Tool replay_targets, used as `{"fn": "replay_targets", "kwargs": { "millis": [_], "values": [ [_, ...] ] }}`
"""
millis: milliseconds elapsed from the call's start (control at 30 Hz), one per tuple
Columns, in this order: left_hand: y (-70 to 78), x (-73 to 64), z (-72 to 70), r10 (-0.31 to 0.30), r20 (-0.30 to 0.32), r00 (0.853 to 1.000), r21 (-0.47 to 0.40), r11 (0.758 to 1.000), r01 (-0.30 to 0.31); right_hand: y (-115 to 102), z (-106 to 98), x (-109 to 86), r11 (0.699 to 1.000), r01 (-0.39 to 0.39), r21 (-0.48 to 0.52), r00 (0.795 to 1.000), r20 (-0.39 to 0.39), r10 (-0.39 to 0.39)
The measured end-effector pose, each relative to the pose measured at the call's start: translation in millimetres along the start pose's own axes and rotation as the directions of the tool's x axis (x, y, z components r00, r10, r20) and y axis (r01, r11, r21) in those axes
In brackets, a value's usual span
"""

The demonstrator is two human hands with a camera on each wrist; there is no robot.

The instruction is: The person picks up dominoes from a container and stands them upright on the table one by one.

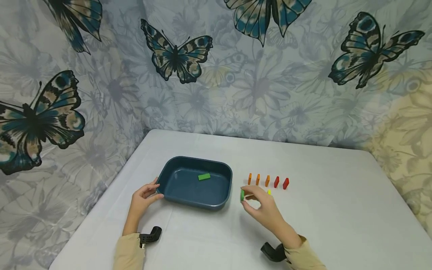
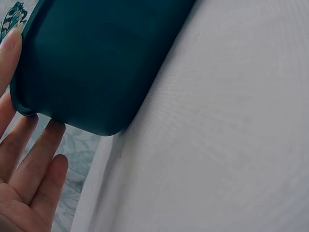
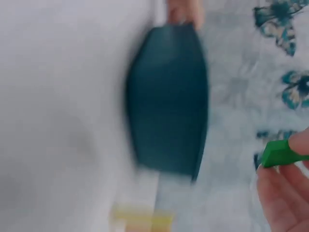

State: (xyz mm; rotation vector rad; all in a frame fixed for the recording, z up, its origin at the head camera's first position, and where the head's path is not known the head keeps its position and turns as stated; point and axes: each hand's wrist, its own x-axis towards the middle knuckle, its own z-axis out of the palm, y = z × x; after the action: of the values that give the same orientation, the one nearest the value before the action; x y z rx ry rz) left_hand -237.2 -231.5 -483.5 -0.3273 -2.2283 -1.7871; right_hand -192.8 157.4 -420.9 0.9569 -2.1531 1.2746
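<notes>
A small green block (image 1: pixel 242 195) is pinched between the thumb and fingertips of my right hand (image 1: pixel 266 210), just right of the dark blue tray (image 1: pixel 194 203). In the right wrist view the same block (image 3: pixel 280 153) shows clearly in the fingers. My left hand (image 1: pixel 143 198) touches the tray's left end, thumb and fingers spread at its corner. The left wrist view shows its fairly straight fingers (image 2: pixel 38 159) against the tray's outer wall (image 2: pixel 96 72). Another green block (image 1: pixel 204 176) lies flat inside the tray.
Right of the tray stands a row of several small blocks, orange (image 1: pixel 258 179) to red (image 1: pixel 276 182). A yellow block (image 1: pixel 269 192) is partly hidden behind my right hand. The white table (image 1: pixel 337 210) ends at a butterfly-patterned curtain (image 1: pixel 263 93).
</notes>
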Motion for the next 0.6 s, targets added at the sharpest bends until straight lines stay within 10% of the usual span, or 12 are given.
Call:
{"fn": "replay_targets", "kwargs": {
  "millis": [333,600],
  "values": [
    [0.6,-3.0,-1.6,-0.044,-0.011,0.999,0.011,0.999,0.045,38,-60,-41.5,0.932,-0.206,-0.298,0.979,-0.074,0.192],
    [-1.7,-1.8,0.3,-0.033,-0.015,0.999,-0.017,0.999,0.033,59,-69,-53.3,0.839,-0.503,-0.209,0.86,-0.026,0.509]
  ]
}}
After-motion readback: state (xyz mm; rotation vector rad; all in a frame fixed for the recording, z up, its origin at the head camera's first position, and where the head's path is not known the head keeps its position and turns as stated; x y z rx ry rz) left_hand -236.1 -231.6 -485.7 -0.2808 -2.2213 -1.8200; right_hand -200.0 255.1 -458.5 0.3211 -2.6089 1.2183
